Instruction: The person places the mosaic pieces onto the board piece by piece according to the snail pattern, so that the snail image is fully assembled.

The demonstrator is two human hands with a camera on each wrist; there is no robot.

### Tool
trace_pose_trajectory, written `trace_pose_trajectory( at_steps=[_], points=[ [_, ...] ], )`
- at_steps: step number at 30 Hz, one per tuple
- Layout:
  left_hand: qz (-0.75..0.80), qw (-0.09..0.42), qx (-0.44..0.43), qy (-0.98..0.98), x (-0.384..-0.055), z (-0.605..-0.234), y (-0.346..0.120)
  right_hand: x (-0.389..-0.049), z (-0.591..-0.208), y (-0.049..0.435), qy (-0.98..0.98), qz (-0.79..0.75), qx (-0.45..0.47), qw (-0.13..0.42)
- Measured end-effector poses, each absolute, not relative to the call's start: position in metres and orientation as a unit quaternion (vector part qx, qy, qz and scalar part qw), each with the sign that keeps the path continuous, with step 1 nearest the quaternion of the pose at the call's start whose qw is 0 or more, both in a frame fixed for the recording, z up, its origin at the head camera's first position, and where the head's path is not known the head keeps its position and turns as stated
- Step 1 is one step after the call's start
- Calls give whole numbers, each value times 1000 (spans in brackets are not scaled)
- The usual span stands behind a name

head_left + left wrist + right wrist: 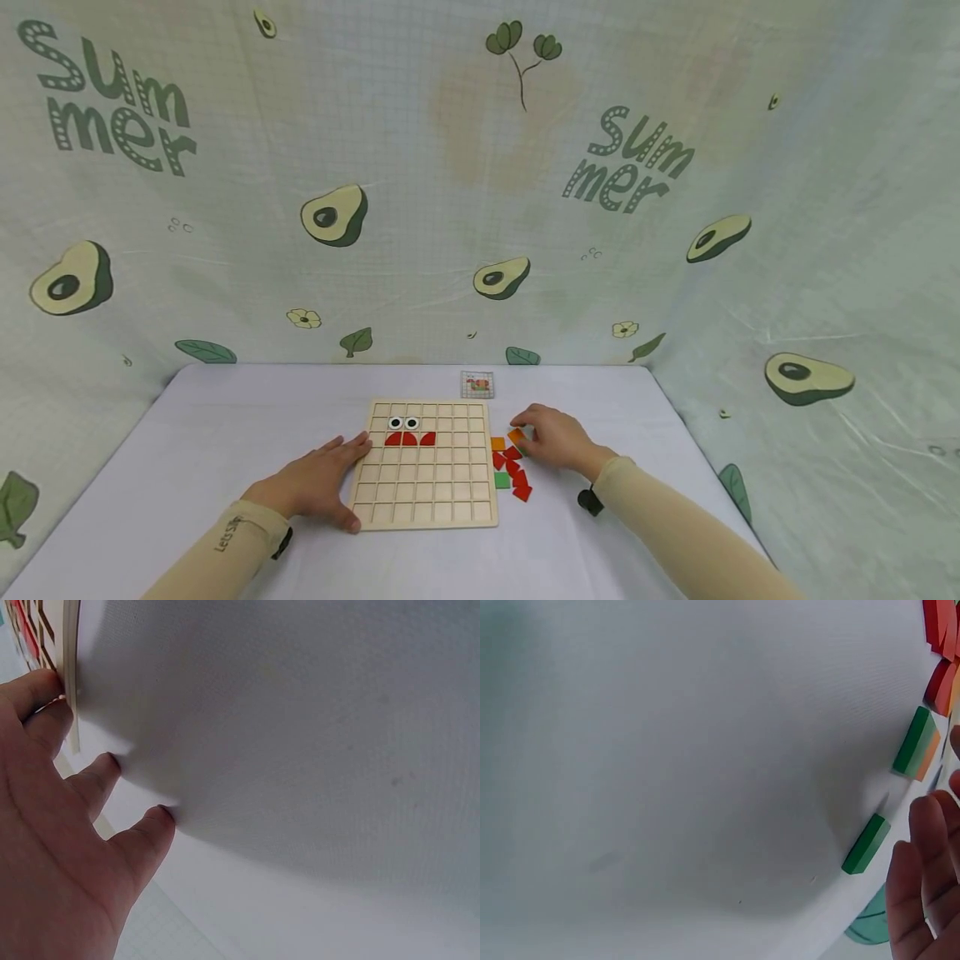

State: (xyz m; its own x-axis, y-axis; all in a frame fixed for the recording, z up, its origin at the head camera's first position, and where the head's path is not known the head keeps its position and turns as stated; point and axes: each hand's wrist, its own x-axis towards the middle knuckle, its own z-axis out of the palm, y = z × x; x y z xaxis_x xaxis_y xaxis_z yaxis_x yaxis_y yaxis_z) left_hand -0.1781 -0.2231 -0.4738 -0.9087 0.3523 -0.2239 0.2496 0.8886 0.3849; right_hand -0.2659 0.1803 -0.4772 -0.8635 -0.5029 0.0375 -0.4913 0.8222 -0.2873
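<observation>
A square wooden grid board (420, 492) lies on the table. It bears two white eye tiles with black centres, one of them this eye tile (395, 423), and red curved tiles (427, 439) just below. My left hand (318, 481) rests at the board's left edge, thumb and fingers spread; in the left wrist view some fingertips touch the cloth. Over the loose tiles right of the board is my right hand (555, 437), thumb and index finger apart around an orange tile (516, 435). The right wrist view shows its other fingers (930, 832) loosely bent beside a green tile (866, 844).
Between board and right hand lie several red tiles (521, 479), another orange tile (498, 444) and a green square tile (502, 480). A small picture card (477, 385) lies behind the board. A patterned cloth (420, 292) hangs behind the white table (300, 400).
</observation>
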Motion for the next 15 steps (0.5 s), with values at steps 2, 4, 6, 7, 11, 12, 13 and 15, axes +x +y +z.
trace_pose_trajectory(
  at_steps=[2, 4, 6, 7, 11, 12, 13, 15],
  points=[
    [175, 144, 157, 961, -178, -475, -223, -267, -477, 177, 960, -134, -246, 20],
    [175, 142, 157, 961, -178, -476, -224, -269, -478, 175, 964, -125, -231, 24],
    [175, 141, 156, 962, -179, -477, -224, -270, -478, 171, 968, -119, -220, 27],
    [177, 141, 156, 962, -179, -477, -224, -270, -478, 170, 969, -119, -214, 29],
    [176, 144, 153, 962, -179, -477, -224, -272, -479, 164, 972, -122, -200, 33],
    [176, 145, 152, 962, -179, -477, -224, -272, -479, 163, 972, -124, -198, 36],
    [175, 146, 151, 962, -179, -477, -224, -273, -479, 162, 972, -124, -198, 37],
    [175, 148, 151, 962, -179, -476, -224, -274, -480, 161, 971, -125, -199, 42]
  ],
)
